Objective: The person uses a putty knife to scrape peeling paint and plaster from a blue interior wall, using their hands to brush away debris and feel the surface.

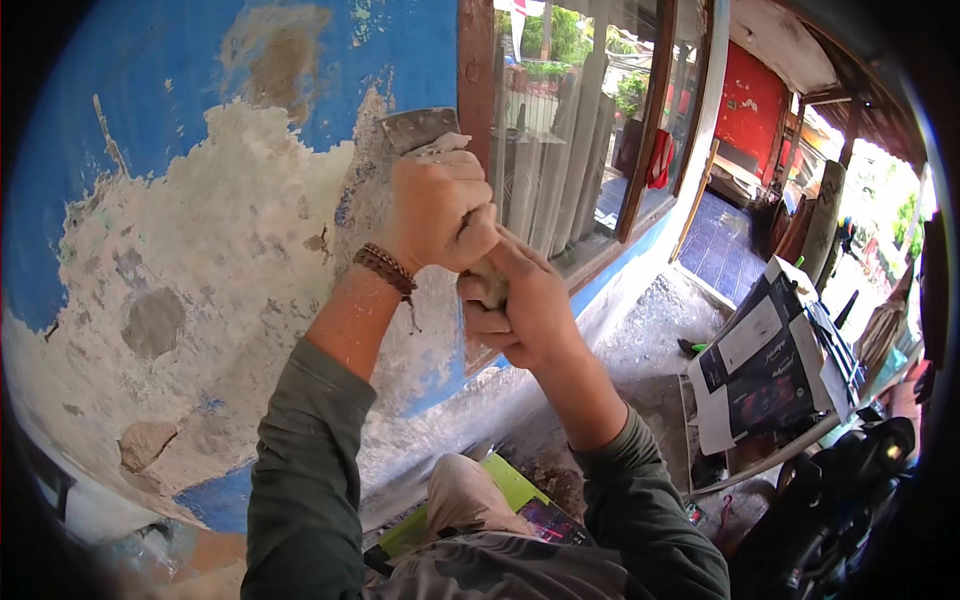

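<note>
Both of my hands grip one scraper with a broad, worn metal blade [421,129]. My left hand [442,206] is closed just behind the blade and wears a braided bracelet [386,270] at the wrist. Lower down, my right hand [519,304] wraps the pale end of the handle [491,283]. The blade lies over a strip of bare, patchy wall [360,161] beside the brown window frame [475,71]; whether its edge touches the surface is hard to tell. Blue paint [157,60] surrounds a large area of exposed plaster [247,217].
Right of the hands is a glass window [547,142] with curtains behind it. A printed cardboard box [765,360] stands at the right, near a dark motorcycle [832,510]. A green printed board [517,487] lies below my knee [469,495]. Blue floor tiles [720,240] appear farther off.
</note>
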{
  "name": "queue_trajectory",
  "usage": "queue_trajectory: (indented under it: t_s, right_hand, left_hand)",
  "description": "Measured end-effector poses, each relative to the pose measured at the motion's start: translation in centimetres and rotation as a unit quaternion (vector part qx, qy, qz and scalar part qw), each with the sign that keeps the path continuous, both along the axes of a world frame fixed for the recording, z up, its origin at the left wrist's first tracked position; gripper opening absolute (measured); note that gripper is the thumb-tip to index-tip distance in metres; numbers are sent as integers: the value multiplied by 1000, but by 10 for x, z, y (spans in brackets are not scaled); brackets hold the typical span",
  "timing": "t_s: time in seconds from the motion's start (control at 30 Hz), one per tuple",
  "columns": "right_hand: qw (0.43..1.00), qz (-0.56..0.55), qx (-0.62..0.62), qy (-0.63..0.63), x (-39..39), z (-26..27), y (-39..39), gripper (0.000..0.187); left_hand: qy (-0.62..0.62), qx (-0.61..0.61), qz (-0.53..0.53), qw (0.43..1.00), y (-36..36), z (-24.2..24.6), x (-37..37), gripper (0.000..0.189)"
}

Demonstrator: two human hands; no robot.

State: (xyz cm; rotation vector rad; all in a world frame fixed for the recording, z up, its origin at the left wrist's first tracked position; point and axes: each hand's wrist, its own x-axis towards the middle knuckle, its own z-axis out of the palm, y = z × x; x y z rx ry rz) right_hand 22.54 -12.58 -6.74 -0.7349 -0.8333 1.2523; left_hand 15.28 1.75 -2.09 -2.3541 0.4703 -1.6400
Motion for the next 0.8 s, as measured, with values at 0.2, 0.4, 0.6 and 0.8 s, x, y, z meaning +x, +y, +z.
queue_trajectory:
  t_s: [0.2, 0.4, 0.6, 0.8]
  right_hand:
    - [998, -24, 60, 0, -4, 25, 15, 29]
    - [1000, -20, 10, 2, -4, -1, 3, 31]
    - [997, 13, 63, -32, 13, 27, 10, 32]
    - [1000, 6, -14, 22, 5, -47, 4, 30]
  left_hand:
    - [-4, 46, -9, 999, 13, 40, 3, 19]
    - [41, 9, -3, 999, 4, -8, 0, 21]
    - [19, 48, -4, 999, 10, 36, 8, 23]
    - [43, -26, 31, 998, 3, -41, 6, 21]
